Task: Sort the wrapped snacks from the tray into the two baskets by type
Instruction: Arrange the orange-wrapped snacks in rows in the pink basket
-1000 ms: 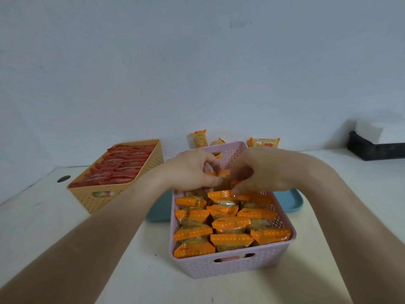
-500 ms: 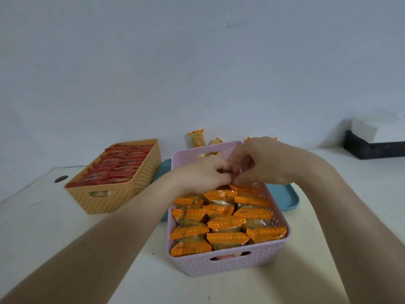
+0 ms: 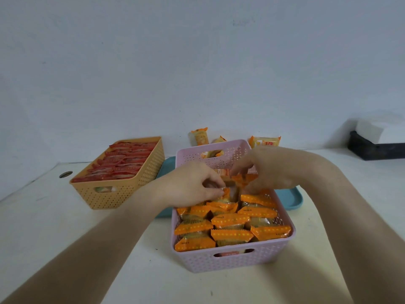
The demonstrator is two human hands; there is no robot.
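The teal tray is mostly hidden behind the pink basket. Over its far end, left hand and right hand pinch orange-wrapped snacks (one or two, unclear).

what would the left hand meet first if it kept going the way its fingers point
The left hand points rightward into the pink basket. It would first meet the orange-wrapped snack it seems to pinch, then likely the right hand. Depth is unclear.

Plain pale wall behind white table
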